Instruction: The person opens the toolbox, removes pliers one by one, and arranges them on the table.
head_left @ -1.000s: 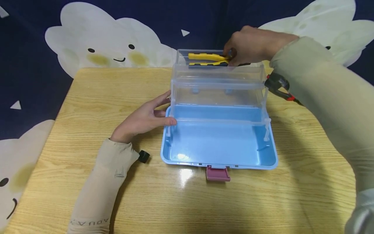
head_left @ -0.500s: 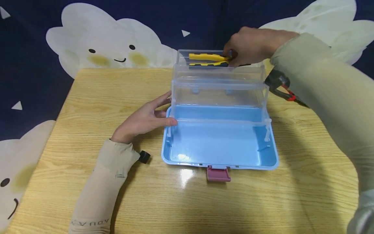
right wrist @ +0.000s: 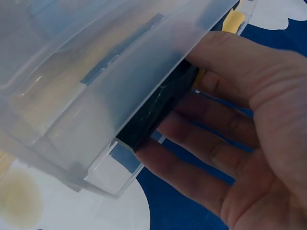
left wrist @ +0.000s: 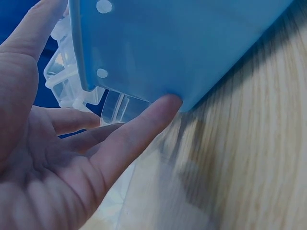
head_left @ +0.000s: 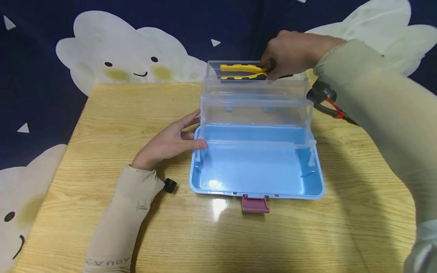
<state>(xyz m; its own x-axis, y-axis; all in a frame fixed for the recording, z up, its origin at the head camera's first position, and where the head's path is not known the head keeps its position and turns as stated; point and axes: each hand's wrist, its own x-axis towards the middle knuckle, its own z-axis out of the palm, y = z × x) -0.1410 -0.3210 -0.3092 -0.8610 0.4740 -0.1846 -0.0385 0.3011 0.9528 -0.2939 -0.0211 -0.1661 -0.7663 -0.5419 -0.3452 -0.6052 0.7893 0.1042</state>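
A blue toolbox [head_left: 252, 170] stands with its lid up on the wooden table, its clear trays [head_left: 254, 87] raised on side arms. My left hand [head_left: 165, 142] holds the toolbox at its left end, thumb over the rim. In the left wrist view another finger rests along the outer wall [left wrist: 158, 48], and others reach behind the corner. At the top tray, my right hand [head_left: 290, 51] grips yellow-handled pliers [head_left: 240, 68] around their dark head [right wrist: 156, 103]. The handles lie to the left within the tray. Fingers partly cover the head in the right wrist view.
The toolbox's purple latch [head_left: 255, 204] hangs down at the front. A red and black object [head_left: 338, 113] lies right of the trays, partly behind the right sleeve. Behind the table [head_left: 129, 102] hangs a dark blue cloth with clouds [head_left: 129, 53].
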